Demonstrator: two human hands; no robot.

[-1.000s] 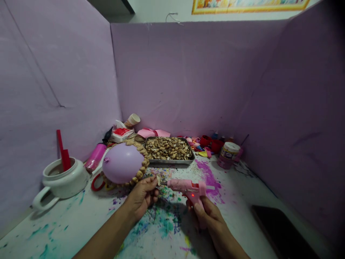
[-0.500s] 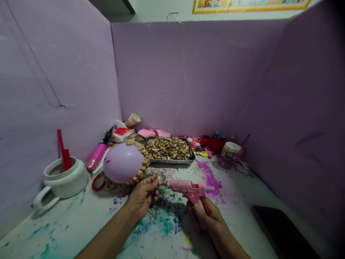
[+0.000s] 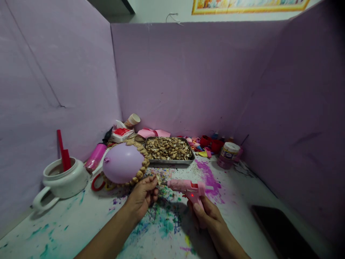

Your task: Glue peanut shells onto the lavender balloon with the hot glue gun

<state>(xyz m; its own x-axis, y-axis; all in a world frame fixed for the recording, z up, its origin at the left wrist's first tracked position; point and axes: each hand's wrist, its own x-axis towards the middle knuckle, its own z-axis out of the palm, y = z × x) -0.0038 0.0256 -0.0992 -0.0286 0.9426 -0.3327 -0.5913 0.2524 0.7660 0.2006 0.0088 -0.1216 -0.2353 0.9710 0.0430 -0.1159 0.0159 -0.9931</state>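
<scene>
My right hand (image 3: 206, 214) is wrapped round the handle of a pink hot glue gun (image 3: 185, 186), whose small red light is lit and whose nozzle points left. Between the fingertips of my left hand (image 3: 144, 194) is a pale peanut shell (image 3: 159, 178), right at the nozzle's tip; whether they touch I cannot tell. Just beyond the left hand lies a lilac balloon (image 3: 122, 162), its knot facing left, with peanut shells (image 3: 140, 174) around its right side and edge. A metal tray (image 3: 172, 162) behind holds many peanut shells (image 3: 168, 148).
At left stand a white pot (image 3: 71, 183) with a red tool in it and a pink pump (image 3: 96, 156). Red-handled scissors (image 3: 97, 182) lie beside the balloon. A lidded jar (image 3: 228, 154) is at back right, a dark flat object (image 3: 280, 230) at front right. Lilac walls (image 3: 183, 75) enclose the table.
Hardly anything differs. The peanut shell in my left fingers is turned slightly at the nozzle, and the whole view has shifted a touch; both hands keep their places.
</scene>
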